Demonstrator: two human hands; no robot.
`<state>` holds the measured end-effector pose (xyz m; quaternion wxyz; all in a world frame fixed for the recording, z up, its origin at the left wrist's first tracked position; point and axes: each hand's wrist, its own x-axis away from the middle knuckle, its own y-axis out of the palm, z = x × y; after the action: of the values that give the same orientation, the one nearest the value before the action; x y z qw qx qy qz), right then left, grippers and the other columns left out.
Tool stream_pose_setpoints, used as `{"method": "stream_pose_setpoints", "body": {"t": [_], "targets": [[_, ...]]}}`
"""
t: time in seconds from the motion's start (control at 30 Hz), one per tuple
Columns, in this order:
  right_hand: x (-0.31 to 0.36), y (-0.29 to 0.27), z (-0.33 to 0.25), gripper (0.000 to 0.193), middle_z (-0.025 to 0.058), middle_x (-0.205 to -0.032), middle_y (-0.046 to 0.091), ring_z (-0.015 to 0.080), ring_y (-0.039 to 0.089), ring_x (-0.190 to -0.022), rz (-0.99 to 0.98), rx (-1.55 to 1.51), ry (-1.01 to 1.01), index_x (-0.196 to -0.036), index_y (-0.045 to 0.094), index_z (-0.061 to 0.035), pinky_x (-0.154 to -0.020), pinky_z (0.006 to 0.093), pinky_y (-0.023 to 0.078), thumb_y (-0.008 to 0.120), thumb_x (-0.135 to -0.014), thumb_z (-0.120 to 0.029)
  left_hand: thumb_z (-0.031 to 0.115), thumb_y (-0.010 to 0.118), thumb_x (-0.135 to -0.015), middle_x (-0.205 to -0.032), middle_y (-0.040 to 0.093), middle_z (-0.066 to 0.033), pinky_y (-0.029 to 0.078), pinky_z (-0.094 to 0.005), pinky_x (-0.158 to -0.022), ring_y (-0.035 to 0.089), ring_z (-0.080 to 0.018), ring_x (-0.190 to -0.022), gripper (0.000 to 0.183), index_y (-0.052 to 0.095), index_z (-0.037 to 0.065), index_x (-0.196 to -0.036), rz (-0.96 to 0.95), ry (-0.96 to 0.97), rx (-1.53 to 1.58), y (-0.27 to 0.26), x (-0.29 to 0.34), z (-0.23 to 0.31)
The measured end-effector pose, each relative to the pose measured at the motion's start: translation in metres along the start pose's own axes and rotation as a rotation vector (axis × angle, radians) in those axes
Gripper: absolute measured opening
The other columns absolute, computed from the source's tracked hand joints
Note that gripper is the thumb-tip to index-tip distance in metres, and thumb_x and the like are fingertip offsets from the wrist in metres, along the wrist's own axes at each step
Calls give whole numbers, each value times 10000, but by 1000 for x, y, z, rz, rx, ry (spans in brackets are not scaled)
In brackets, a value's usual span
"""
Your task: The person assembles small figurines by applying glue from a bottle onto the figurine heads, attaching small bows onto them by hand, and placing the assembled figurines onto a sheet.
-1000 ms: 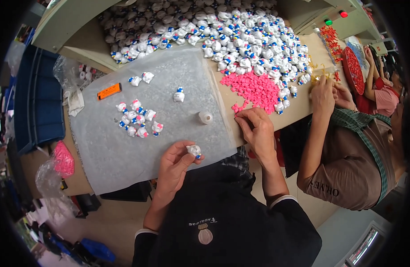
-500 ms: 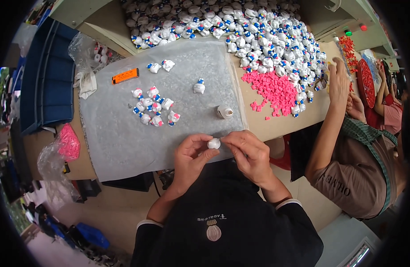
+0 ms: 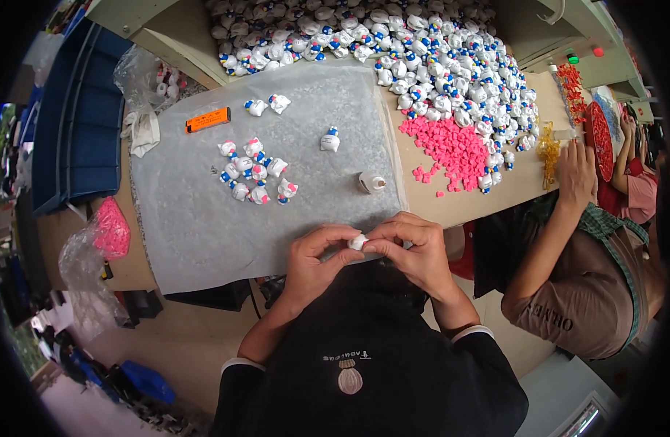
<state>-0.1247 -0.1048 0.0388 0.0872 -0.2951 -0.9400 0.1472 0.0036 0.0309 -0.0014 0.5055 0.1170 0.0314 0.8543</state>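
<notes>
Close to my chest, at the front edge of the table, a small white figurine [image 3: 358, 242] is pinched between both hands. My left hand [image 3: 322, 256] grips it with thumb and index finger from the left. From the other side, the closed fingertips of my right hand [image 3: 413, 249] press on it, and a speck of pink shows there. Fingers cover most of the piece. Beyond the right hand stands a small white bottle [image 3: 372, 183] on a whitish sheet [image 3: 193, 240]. Farther left sits a cluster of white figurines [image 3: 243, 166] with pink and blue parts; one figurine [image 3: 330, 139] lies apart.
A large heap of white-and-blue figurines [image 3: 451, 80] fills the back, beside a pile of pink pieces [image 3: 451, 151]. An orange box [image 3: 208, 120] lies back left, near a blue bin [image 3: 76, 124]. At the right, a co-worker's hand [image 3: 579, 171] is near yellow pieces [image 3: 548, 153].
My right fingertips have moved in against the figurine, which has shifted slightly right and down and turned. The co-worker's hand has moved right and down, uncovering the yellow pieces.
</notes>
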Motion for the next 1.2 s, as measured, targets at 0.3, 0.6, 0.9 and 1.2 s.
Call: {"method": "stream_pose_setpoints", "body": {"t": [0.3, 0.6, 0.9, 1.2], "targets": [[-1, 8, 6, 184, 95, -798, 646, 229, 591, -680, 87, 65, -246, -892, 671, -13, -612, 315, 479, 698, -715, 27, -45, 669, -788, -1013, 640, -92, 499, -246, -823, 617, -127, -914, 318, 621, -14, -1101, 66, -108, 124, 5, -1, 7], [-9, 19, 23, 198, 85, -765, 634, 206, 592, -675, 240, 115, -231, -863, 665, -5, -607, 300, 475, 748, -684, -23, -20, 729, -730, -958, 658, -93, 512, -247, -681, 628, -122, -776, 289, 655, -5, -1010, 227, 169, -544, -6, -22, 17], [-31, 3, 24, 487, 87, -951, 587, 200, 541, -833, 399, 172, -114, -1031, 587, -18, -684, 297, 450, 822, -618, -123, 90, 734, -713, -835, 589, -69, 432, -367, -717, 528, -267, -810, 263, 669, 52, -965, 500, 543, -1115, -43, -92, 42], [-37, 15, 39, 344, 138, -1031, 629, 259, 589, -890, 388, 81, -271, -1067, 578, 1, -800, 331, 466, 672, -736, 5, 128, 714, -746, -892, 592, -126, 421, -388, -780, 515, -312, -821, 275, 640, 24, -990, 341, 435, -1463, -64, -157, 52]]}}
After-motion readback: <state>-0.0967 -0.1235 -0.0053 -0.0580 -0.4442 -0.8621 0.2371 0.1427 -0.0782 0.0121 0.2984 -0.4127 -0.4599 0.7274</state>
